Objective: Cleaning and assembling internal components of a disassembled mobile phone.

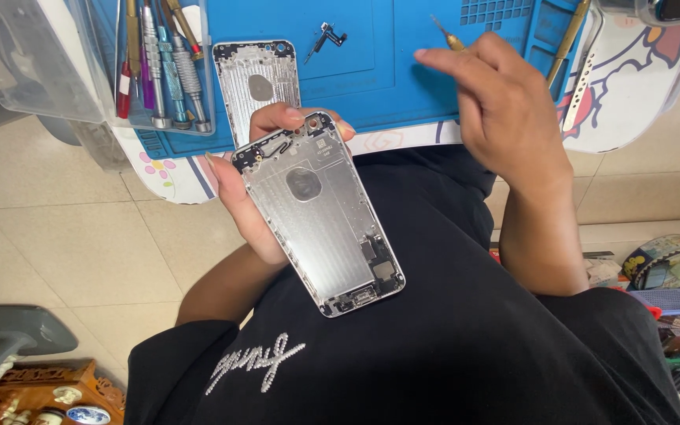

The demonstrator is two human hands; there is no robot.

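A bare silver metal phone back housing (320, 216), inner side up, is held by the left hand (249, 197) over the lap, just below the table edge. It is gripped from beneath, with fingertips (293, 116) curled over its top edge. Small black parts are seen at its top and bottom ends; a round grey patch sits near the middle.

The right hand (497, 102) is raised over the blue rubber work mat (371, 71), fingers pinched shut on a slim screwdriver with a brass-coloured tip (444, 33).

A second silver phone housing (257, 83) lies flat on the mat, just above the held one. A small black bracket part (326, 38) lies near it. A clear plastic tray of screwdrivers (163, 67) stands at the left.
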